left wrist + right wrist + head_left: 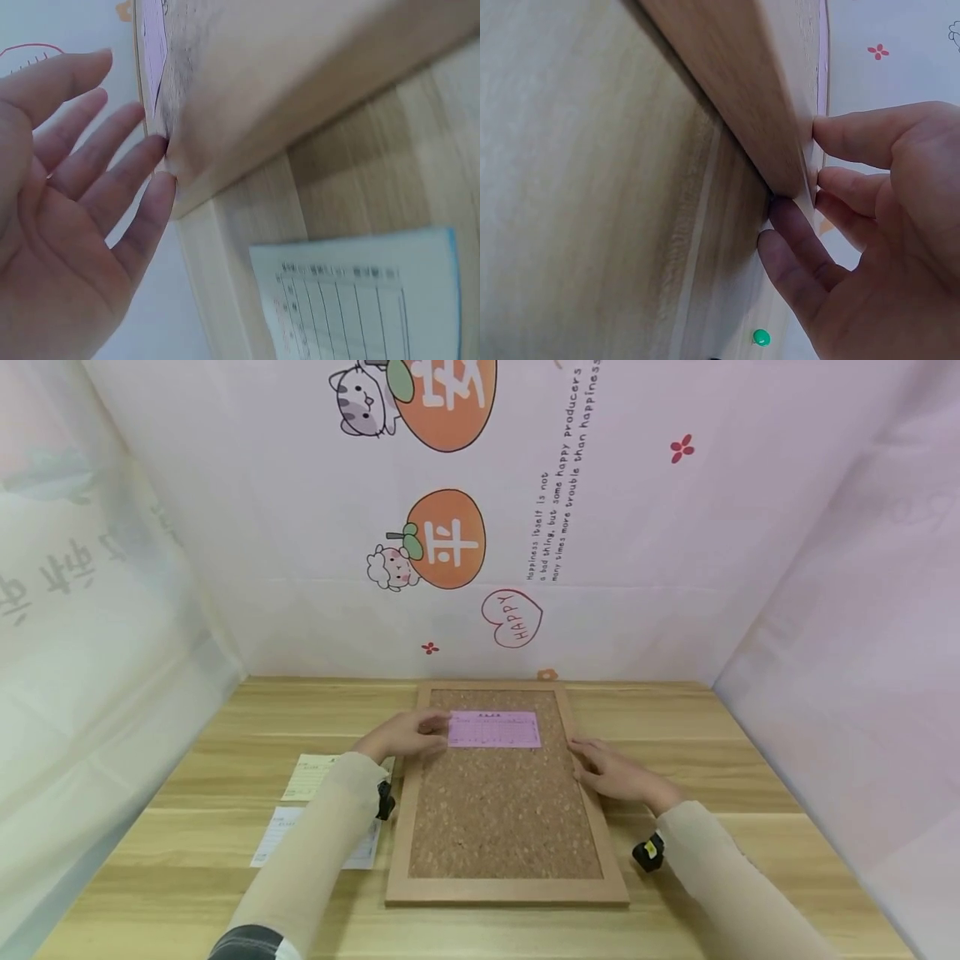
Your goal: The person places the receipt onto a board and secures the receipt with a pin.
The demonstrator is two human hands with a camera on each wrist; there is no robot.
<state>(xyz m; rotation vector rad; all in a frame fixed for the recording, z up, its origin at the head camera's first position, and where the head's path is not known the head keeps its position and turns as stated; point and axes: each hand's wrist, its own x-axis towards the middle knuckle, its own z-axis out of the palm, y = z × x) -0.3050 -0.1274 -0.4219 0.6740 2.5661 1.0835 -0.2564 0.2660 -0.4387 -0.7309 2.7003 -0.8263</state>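
Note:
A wood-framed cork board (510,818) lies upright-wise on the table, its short side toward me. A pink printed slip (495,730) lies across the upper part of the cork. My left hand (408,735) is over the board's left frame, fingertips right by the slip's left end; in the left wrist view its fingers are loosely bent, with no thing gripped. At the right frame, my right hand (611,770) rests its fingertips on the edge. In the right wrist view the thumb (847,135) touches the frame's face while the lower fingertips rest against its side.
A yellow slip (306,775) and a white slip (279,833) lie on the wooden table (750,877) left of the board, partly behind my left forearm. The right wrist view shows a green push pin (761,337) beyond my fingers. Printed cloth (622,543) hangs behind and on both sides.

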